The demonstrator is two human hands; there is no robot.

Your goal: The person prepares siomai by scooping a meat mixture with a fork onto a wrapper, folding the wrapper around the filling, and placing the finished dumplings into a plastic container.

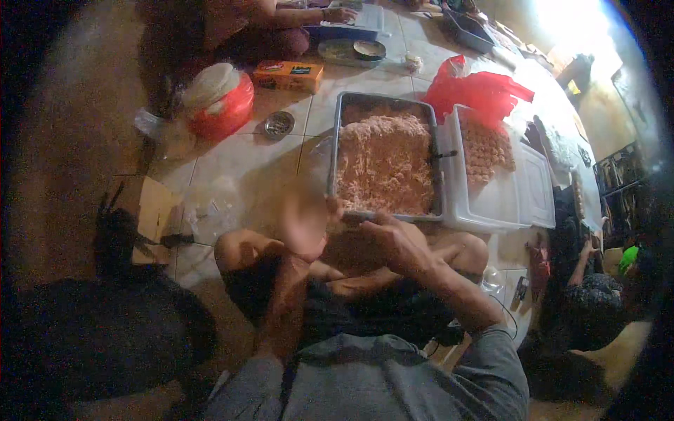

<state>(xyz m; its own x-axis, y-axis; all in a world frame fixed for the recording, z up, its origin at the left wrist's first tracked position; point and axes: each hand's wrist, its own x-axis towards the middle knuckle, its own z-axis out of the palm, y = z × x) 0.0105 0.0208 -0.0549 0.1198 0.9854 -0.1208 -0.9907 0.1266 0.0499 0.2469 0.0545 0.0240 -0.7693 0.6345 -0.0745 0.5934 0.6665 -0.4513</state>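
Observation:
My left hand (311, 251) is raised in front of my crossed legs, by the near left corner of a dark-rimmed tub (387, 102). A pale round patch at its palm is blurred, so I cannot tell whether it holds something. At the tub's near rim is my right hand (392, 239), its fingers curled and pointing left; whether anything sits in them is unclear. A pinkish minced mixture (387, 163) fills most of the tub. Touching the tub's right side stands a translucent plastic container (495, 217) with rows of small formed pieces (476, 152) inside.
A red plastic bag (468, 92) overhangs the container's far end; a translucent lid (538, 184) lies beyond it. Left of the tub are a small round dish (279, 125), an orange box (288, 77) and a red bag (224, 113) under pale round sheets (213, 84). Other people sit across and right.

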